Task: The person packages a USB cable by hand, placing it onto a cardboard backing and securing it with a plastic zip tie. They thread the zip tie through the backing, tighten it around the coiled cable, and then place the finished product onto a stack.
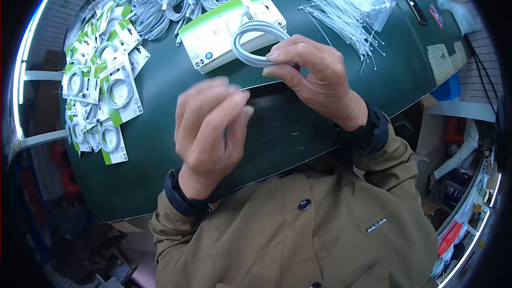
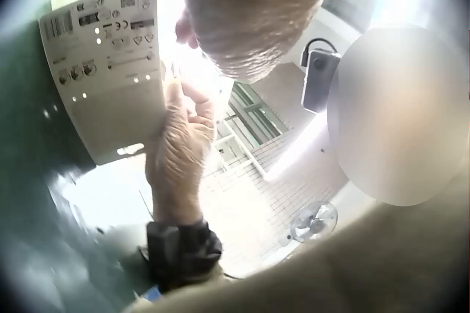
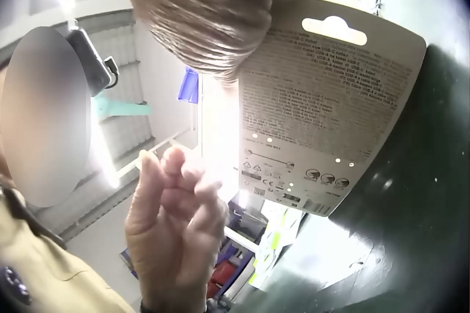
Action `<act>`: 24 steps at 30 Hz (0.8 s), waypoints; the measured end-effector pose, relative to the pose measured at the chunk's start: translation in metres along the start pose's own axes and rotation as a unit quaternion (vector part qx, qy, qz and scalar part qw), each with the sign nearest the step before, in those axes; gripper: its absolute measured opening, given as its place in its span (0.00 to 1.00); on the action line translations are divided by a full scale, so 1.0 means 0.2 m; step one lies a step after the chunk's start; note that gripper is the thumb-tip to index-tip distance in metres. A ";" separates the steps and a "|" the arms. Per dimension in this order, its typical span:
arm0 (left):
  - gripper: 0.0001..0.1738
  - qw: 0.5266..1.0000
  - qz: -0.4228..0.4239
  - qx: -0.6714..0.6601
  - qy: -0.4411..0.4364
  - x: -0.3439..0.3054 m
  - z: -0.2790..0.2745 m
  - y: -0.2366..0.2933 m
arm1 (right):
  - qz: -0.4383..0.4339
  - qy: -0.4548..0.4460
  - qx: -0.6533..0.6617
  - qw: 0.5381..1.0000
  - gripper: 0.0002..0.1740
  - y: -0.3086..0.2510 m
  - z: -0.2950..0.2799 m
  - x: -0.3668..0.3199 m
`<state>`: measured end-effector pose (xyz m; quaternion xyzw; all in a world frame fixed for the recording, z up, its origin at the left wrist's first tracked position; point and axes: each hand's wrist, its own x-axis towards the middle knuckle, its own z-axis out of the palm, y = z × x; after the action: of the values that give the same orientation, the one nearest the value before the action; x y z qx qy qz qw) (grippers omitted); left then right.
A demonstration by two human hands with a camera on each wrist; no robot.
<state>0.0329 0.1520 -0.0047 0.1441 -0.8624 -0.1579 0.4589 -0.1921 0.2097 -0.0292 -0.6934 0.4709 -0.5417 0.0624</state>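
Observation:
My right hand (image 1: 317,77) pinches a coiled grey cable (image 1: 246,58) between thumb and fingertips. The coil overlaps the near right part of a stack of green-and-white packaging cards (image 1: 213,34) in the head view. Printed text and a hanging slot show on a card's back (image 3: 323,100) in the right wrist view. My left hand (image 1: 210,125) is raised over the table's near side, slightly blurred, with loosely bent fingers and nothing in them. It faces the coil from the left; the right wrist view shows that left hand (image 3: 180,228) with thumb and fingers apart.
Carded cables (image 1: 118,93) lie piled at the left of the dark green table (image 1: 176,181). Bundled grey cables (image 1: 154,8) fill the back. White cable ties (image 1: 341,18) spill from a clear bag, with a dark phone-like object (image 1: 412,4) and paper (image 1: 447,61) farther right.

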 end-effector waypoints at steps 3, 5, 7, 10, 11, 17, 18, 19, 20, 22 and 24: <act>0.20 0.957 -0.207 -0.201 -0.043 -0.13 -0.04 0.12 | -0.017 0.025 0.022 0.999 0.13 0.00 0.02 0.00; 0.29 0.760 -0.460 -0.444 -0.119 -0.18 -0.02 0.16 | -0.034 0.002 0.028 0.999 0.13 -0.01 0.02 -0.01; 0.40 0.590 -0.563 -0.576 -0.058 -0.22 0.02 0.12 | -0.059 -0.014 0.044 0.997 0.13 -0.02 0.04 -0.01; 0.28 0.470 -0.630 -0.618 0.022 -0.20 0.00 0.09 | -0.090 -0.045 0.043 0.994 0.13 -0.04 0.05 -0.03; 0.26 0.467 -0.637 -0.612 0.033 -0.21 0.00 0.09 | -0.100 -0.063 0.037 0.992 0.13 -0.05 0.05 -0.03; 0.19 0.505 -0.628 -0.591 0.035 -0.22 0.01 0.09 | -0.077 -0.136 0.026 0.987 0.17 -0.07 0.04 0.00; 0.19 0.527 -0.618 -0.582 0.024 -0.22 0.01 0.09 | -0.076 -0.148 0.009 0.986 0.16 -0.09 0.03 0.01; 0.19 0.551 -0.605 -0.575 0.013 -0.21 0.01 0.09 | -0.079 -0.159 -0.009 0.984 0.16 -0.10 0.02 0.04; 0.18 0.569 -0.605 -0.557 0.005 -0.20 0.02 0.09 | -0.075 -0.148 -0.024 0.986 0.14 -0.11 0.02 0.06; 0.17 0.591 -0.584 -0.557 -0.002 -0.18 0.03 0.08 | -0.065 -0.138 -0.037 0.988 0.13 -0.13 0.01 0.09; 0.18 0.616 -0.553 -0.560 -0.027 -0.19 0.04 0.03 | -0.051 -0.133 -0.050 0.989 0.13 -0.12 0.02 0.10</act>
<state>0.0465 0.1740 -0.0346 0.3049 -0.3759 -0.8379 0.2524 -0.1745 0.2069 -0.0024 -0.7849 0.4486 -0.4228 0.0624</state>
